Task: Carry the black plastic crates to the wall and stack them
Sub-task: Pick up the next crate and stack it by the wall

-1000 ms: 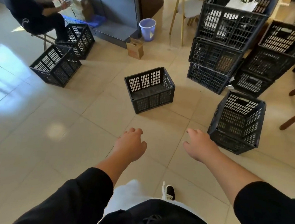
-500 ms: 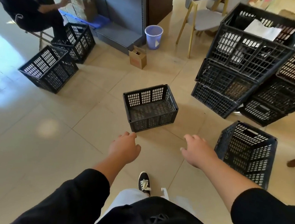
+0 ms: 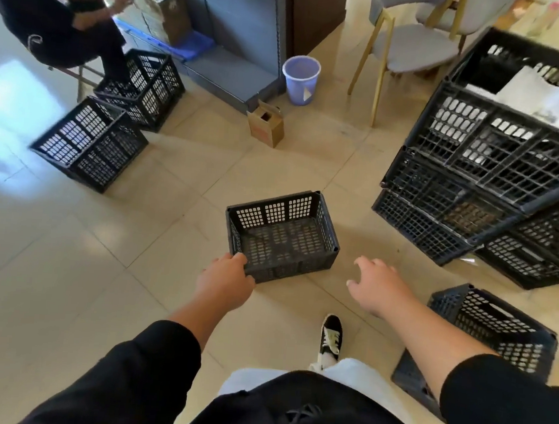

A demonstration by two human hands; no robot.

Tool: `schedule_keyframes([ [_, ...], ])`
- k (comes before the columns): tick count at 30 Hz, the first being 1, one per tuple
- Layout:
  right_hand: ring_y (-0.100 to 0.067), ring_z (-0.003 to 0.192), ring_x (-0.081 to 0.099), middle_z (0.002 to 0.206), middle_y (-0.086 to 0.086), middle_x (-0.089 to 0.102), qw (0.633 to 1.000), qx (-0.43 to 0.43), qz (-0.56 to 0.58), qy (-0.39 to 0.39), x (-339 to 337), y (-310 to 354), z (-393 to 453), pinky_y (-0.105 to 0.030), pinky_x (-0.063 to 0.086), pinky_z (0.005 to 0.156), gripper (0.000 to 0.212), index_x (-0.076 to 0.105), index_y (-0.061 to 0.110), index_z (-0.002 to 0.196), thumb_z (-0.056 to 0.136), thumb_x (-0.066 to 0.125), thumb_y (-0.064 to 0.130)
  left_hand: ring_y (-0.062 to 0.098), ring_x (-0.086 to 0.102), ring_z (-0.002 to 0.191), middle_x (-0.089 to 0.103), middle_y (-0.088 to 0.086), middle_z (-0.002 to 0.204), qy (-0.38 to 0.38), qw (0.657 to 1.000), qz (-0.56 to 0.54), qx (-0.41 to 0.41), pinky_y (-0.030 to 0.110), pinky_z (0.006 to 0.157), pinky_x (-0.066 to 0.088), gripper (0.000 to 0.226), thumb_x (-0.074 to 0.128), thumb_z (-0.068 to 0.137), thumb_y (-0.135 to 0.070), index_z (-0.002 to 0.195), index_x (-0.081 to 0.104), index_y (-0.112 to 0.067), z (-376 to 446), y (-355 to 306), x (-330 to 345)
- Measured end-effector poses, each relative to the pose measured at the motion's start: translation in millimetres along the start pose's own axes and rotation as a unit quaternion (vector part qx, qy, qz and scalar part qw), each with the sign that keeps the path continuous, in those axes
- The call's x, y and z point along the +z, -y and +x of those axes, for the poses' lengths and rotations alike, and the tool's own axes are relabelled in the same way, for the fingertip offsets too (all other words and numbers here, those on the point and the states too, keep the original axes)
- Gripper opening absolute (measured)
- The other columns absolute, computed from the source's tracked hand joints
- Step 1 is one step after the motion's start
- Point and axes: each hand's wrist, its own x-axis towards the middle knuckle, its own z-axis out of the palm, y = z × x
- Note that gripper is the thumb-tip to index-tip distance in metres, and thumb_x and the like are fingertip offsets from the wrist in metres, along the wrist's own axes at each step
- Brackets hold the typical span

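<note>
A low black plastic crate [image 3: 283,235] stands empty on the tiled floor straight ahead. My left hand [image 3: 224,282] touches its near left corner, fingers curled at the rim. My right hand [image 3: 377,288] hovers open just right of the crate, not touching it. A stack of black crates [image 3: 481,181] rises at the right, the top one tilted with white paper inside. Another black crate [image 3: 496,332] sits by my right forearm. Two more crates [image 3: 91,143] [image 3: 147,87] stand at the left.
A seated person [image 3: 52,16] is at the far left beside boxes. A purple bin [image 3: 300,79], a small cardboard box [image 3: 266,127] and a grey chair [image 3: 411,48] stand at the back. My shoe [image 3: 331,338] is on the floor below my hands.
I have stepped closer to the low crate. Both hands moved forward; the left one now reaches the crate's near left corner, and the right hand has spread its fingers.
</note>
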Motion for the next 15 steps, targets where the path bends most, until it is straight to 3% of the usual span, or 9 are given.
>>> schedule_keyframes([
  [7, -0.033, 0.134, 0.046, 0.148, -0.011, 0.050, 0.997, -0.031, -0.065, 0.027, -65.2, -1.4, 94.8, -0.049, 0.048, 0.103, 0.052, 0.041, 0.019, 0.151, 0.103, 0.049, 0.038, 0.029, 0.062, 0.114, 0.056, 0.007, 0.136, 0.002, 0.993, -0.084, -0.078, 0.036, 0.081, 0.050, 0.047, 0.052, 0.101, -0.037, 0.144, 0.052, -0.018, 51.6, -18.2, -24.5],
  [15, -0.037, 0.132, 0.048, 0.149, -0.014, 0.049, 0.997, -0.004, -0.049, 0.057, -82.8, 36.2, 195.9, -0.049, 0.052, 0.100, 0.052, 0.041, 0.018, 0.151, 0.103, 0.050, 0.037, 0.029, 0.063, 0.118, 0.050, 0.007, 0.148, 0.040, 0.983, -0.108, -0.142, 0.036, 0.085, 0.052, 0.053, 0.051, 0.100, -0.037, 0.151, 0.048, -0.020, 124.9, 17.9, -32.8],
])
